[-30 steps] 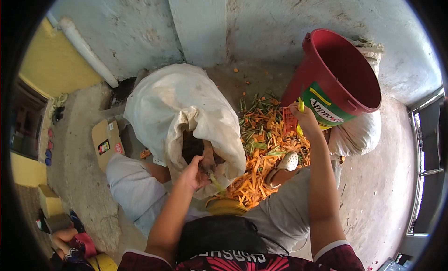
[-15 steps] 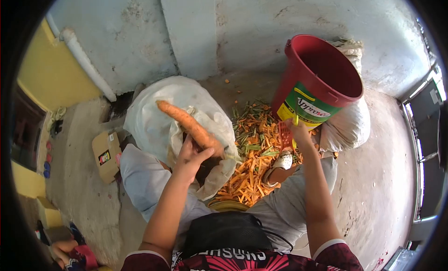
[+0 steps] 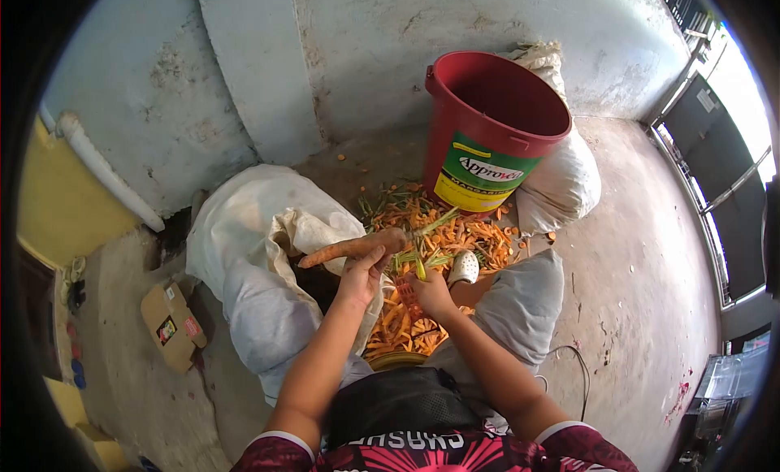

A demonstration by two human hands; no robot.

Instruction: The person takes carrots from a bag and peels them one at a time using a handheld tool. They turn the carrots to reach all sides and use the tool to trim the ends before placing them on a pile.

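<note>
My left hand (image 3: 362,275) grips a long orange carrot (image 3: 345,249) and holds it level above the open mouth of a white sack (image 3: 260,220). Green stalks (image 3: 424,230) stick out from the carrot's right end. My right hand (image 3: 428,291) is closed on a peeler with an orange head (image 3: 404,287) and a yellow-green handle, right beside the carrot's stalk end. Below both hands lies a heap of orange carrot peelings and green tops (image 3: 443,236) on the concrete floor.
A red bucket (image 3: 487,131) with a green and yellow label stands tilted against a tied white bag (image 3: 562,184) by the wall. A yellow bowl rim (image 3: 393,360) shows between my knees. A small cardboard box (image 3: 169,326) lies at the left. A white shoe (image 3: 464,267) rests among the peelings.
My left hand brought the carrot down from a raised slant to level. My right hand left the bucket's side and came in to the carrot's stalk end. The view swung right.
</note>
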